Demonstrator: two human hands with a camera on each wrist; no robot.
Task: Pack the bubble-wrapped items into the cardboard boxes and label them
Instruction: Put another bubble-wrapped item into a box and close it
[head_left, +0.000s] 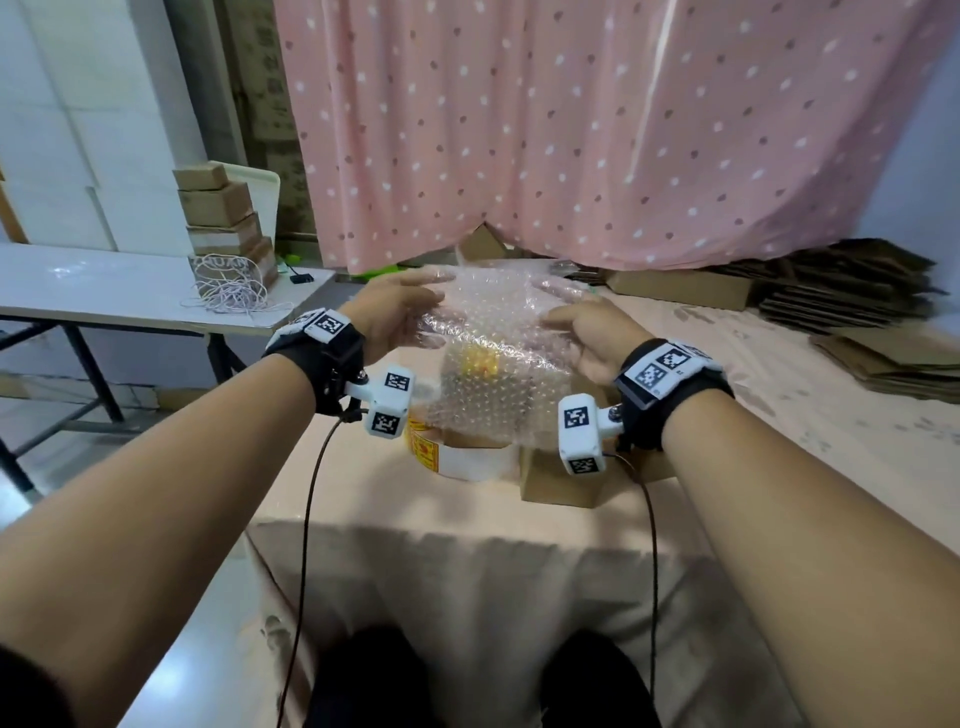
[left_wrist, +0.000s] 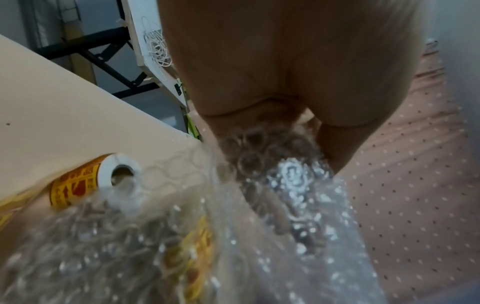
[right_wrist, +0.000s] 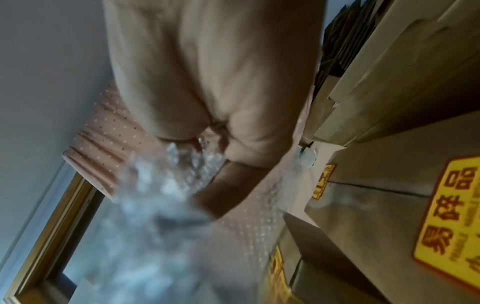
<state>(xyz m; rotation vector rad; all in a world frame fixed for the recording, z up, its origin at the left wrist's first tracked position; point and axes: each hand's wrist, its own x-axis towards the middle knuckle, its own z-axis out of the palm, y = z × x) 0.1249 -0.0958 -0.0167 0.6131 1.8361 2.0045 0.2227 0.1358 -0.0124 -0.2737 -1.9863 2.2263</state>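
Observation:
A clear bubble-wrap bundle (head_left: 488, 358) with a yellow item (head_left: 475, 364) inside hangs above the table, held up between both hands. My left hand (head_left: 395, 312) grips its upper left edge, thumb on the near side. My right hand (head_left: 587, 332) pinches the upper right edge. In the left wrist view the bubble wrap (left_wrist: 272, 185) runs out from under my palm. Blurred bubble wrap (right_wrist: 166, 189) sits under my right thumb in the right wrist view. Below the bundle lie a roll of yellow labels (head_left: 441, 447) and a small cardboard box (head_left: 561, 483).
A beige cloth covers the table (head_left: 467, 545). Flat cardboard sheets (head_left: 852, 291) are stacked at the far right. Small boxes (head_left: 223, 218) and tangled white cord (head_left: 234, 291) sit on a white side table at left. A pink dotted curtain (head_left: 571, 130) hangs behind.

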